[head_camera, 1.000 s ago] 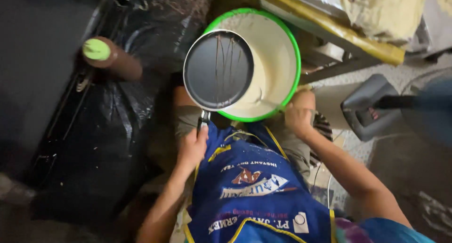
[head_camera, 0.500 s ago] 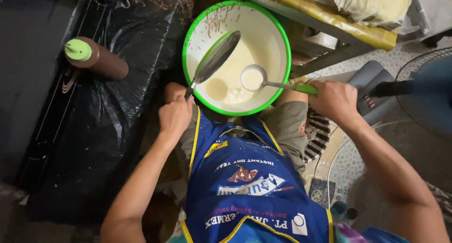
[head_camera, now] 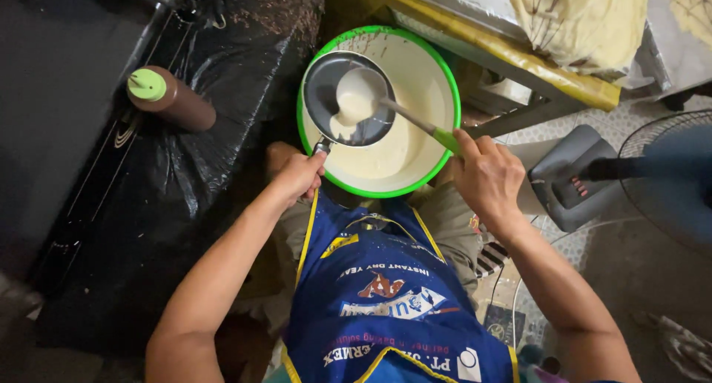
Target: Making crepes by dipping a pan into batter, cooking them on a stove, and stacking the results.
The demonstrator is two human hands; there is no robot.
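left hand (head_camera: 298, 177): grip closed on pan (head_camera: 348, 100) handle | right hand (head_camera: 486, 177): grip closed on ladle (head_camera: 358, 94), tipped over pan

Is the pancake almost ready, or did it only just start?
Only just started. Done: batter is mixed in the green-rimmed bowl. In hand: the left hand holds the pan over it while the right hand tips the ladle in. Left: batter covers only part of the pan.

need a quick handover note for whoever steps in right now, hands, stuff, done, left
Left hand: grips the handle of the small dark pan, held over the green-rimmed basin of pale batter.
Right hand: holds the green-handled ladle, its bowl over the pan.
Done: some batter already lies in the pan.
Left: the ladle is not yet back in the basin.
A green-capped brown bottle lies to the left.
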